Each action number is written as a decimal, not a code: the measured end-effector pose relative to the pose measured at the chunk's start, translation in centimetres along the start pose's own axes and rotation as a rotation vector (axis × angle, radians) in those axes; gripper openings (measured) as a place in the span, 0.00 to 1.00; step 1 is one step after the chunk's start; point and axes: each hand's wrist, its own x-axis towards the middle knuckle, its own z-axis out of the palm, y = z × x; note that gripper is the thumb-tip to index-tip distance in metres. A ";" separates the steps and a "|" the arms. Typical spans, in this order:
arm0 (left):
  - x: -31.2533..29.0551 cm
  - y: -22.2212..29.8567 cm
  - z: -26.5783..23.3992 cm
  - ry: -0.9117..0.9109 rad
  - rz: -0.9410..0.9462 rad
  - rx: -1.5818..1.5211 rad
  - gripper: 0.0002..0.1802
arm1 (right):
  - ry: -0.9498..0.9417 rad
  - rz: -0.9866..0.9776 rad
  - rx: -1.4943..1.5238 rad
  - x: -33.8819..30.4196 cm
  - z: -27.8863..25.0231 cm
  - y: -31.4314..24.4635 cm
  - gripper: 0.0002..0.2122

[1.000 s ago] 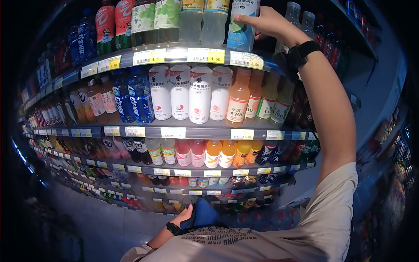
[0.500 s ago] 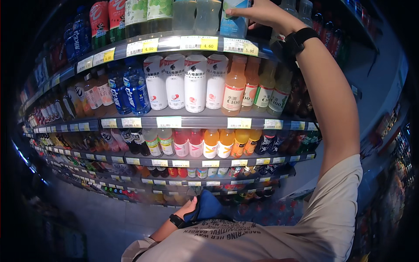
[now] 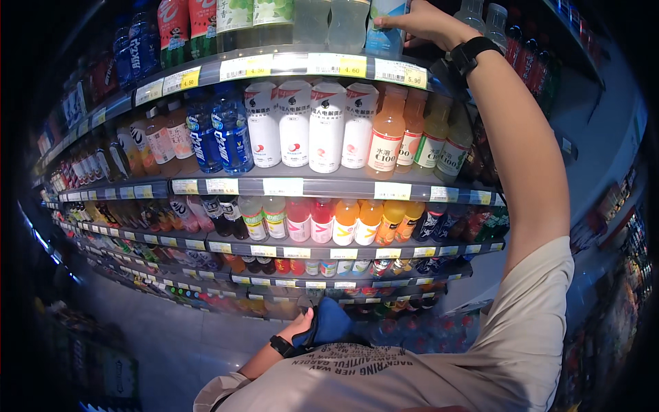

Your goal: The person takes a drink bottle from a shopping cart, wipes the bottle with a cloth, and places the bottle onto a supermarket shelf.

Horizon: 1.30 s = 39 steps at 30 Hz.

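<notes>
A shopper's right hand reaches up to an upper shelf, its grip closed around a blue bottle with the thumb laid across the front and most of the fingers hidden behind. The bottle stands upright at the shelf's front edge, toward the right of its visible stretch, just above a white-and-yellow price tag; its top is cut off by the frame. Cloudy pale bottles stand beside it on the left.

Compared with half a second earlier, the bottle keeps its place over the tag and the hand remains on it, while the view has swung slightly, setting the shelves farther to the right. One shelf down, white bottles and orange bottles line the front edge just as before.

Low in front of the beige shirt, the left hand stays against a blue item, thumb upward; its fingers are hidden, so whether that grip is closed cannot be told.
</notes>
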 end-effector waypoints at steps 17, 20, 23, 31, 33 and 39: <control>-1.4 4.2 -1.3 -0.008 -0.111 0.049 0.49 | 0.142 -0.028 -0.353 -0.2 -1.2 0.8 0.24; -1.6 4.1 -2.5 0.000 -0.102 0.263 0.47 | 0.312 -0.252 -0.408 -7.0 0.3 -3.2 0.29; -2.1 3.6 -4.4 0.037 -0.121 0.370 0.45 | 0.848 -0.336 -0.593 -10.2 5.5 -5.0 0.27; -0.9 -1.8 -7.4 0.018 -0.182 -0.077 0.30 | 0.268 -0.306 -0.803 -25.8 7.2 -1.8 0.25; 0.6 -2.2 -7.4 -0.036 -0.207 0.286 0.31 | 0.215 -0.243 -0.796 -28.4 8.0 -1.2 0.22; 3.6 3.4 -1.8 -0.564 -0.170 0.417 0.39 | 0.431 -0.276 -0.855 -35.1 4.4 3.1 0.15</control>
